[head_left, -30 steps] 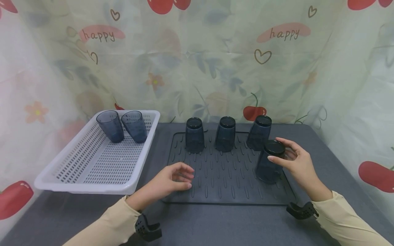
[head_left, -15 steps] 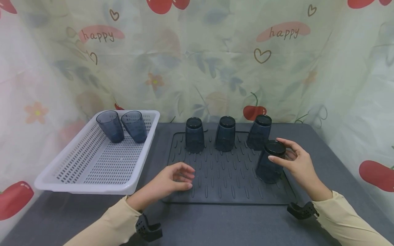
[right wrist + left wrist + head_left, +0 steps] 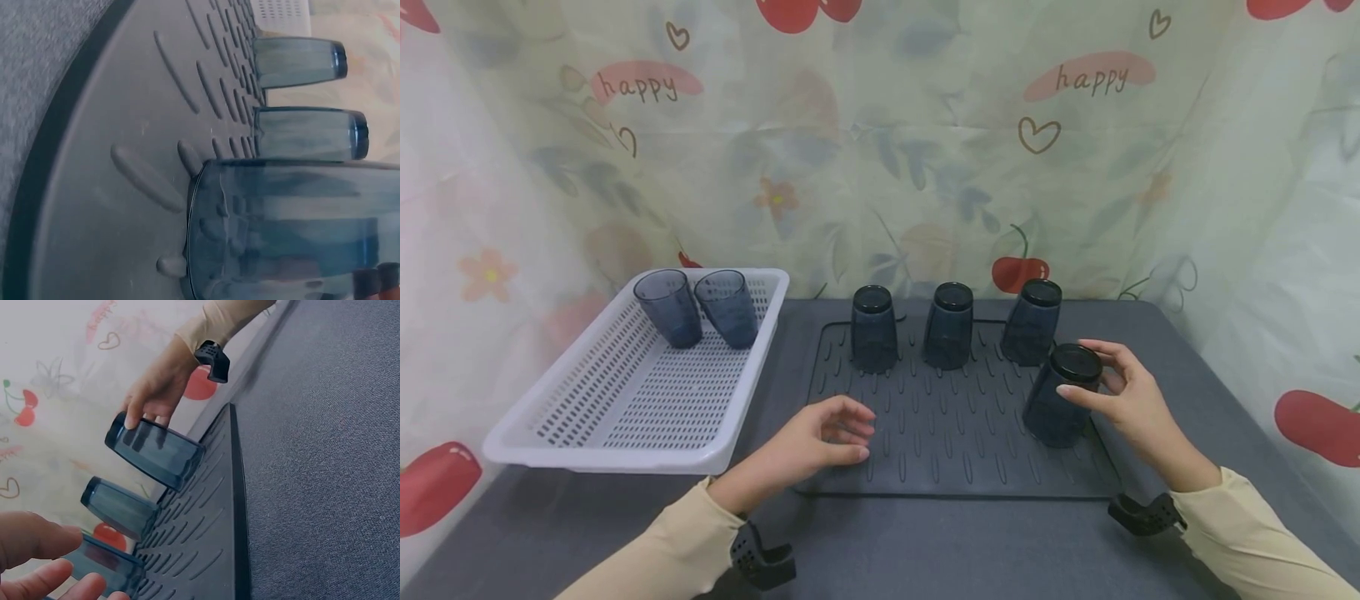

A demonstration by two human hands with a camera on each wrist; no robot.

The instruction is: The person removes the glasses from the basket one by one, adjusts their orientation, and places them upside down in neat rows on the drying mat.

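Observation:
My right hand (image 3: 1138, 408) holds an upside-down blue-tinted drinking glass (image 3: 1054, 412) near its base, thumb in front and fingers behind. The glass's rim is down at the right side of the black ribbed drying mat (image 3: 936, 450); the right wrist view shows this rim (image 3: 190, 240) right at the mat surface. Three more upturned glasses stand along the mat's back: a left one (image 3: 874, 333), a middle one (image 3: 949, 332) and a right one (image 3: 1032, 327). Over the mat's front left part hovers my left hand (image 3: 823, 435), fingers loosely bent, with nothing in it.
At left is a white perforated plastic basket (image 3: 617, 457). Two upright glasses, one (image 3: 672, 312) beside the other (image 3: 730, 312), lean at its back end. A patterned curtain (image 3: 880, 167) hangs behind the grey-covered table (image 3: 940, 546).
The held glass's base has shifted slightly right and toward me, my right hand moving with it, while its rim end stays put. My left hand is practically still.

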